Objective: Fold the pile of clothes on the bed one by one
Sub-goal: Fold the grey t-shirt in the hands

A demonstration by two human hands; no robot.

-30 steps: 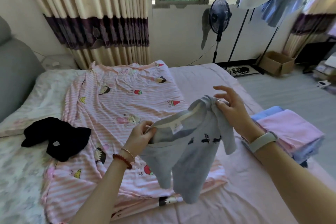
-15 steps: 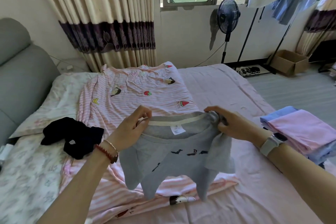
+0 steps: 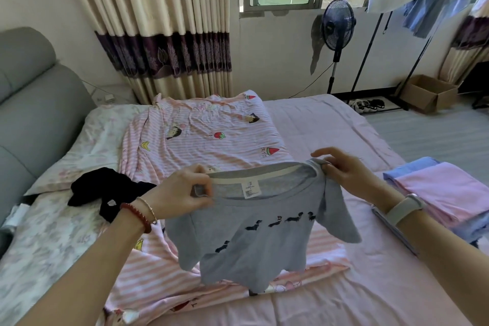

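Holding the small grey cotton T-shirt with black dog prints [image 3: 254, 241] up by its shoulders, the left hand [image 3: 180, 193] and right hand [image 3: 346, 175] each pinch a neckline corner, so it likely hangs flat for folding above the pink striped cartoon sheet [image 3: 201, 138]; left of the T-shirt lies one crumpled black garment [image 3: 105, 190], right of it one folded pink-and-blue stack [image 3: 444, 190]

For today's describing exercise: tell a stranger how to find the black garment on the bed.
Start at the grey headboard on the left. Beside it, on the floral sheet, lies the black garment, crumpled and unfolded. It is the only dark item; the grey shirt is held up, and the folded stack is pastel.
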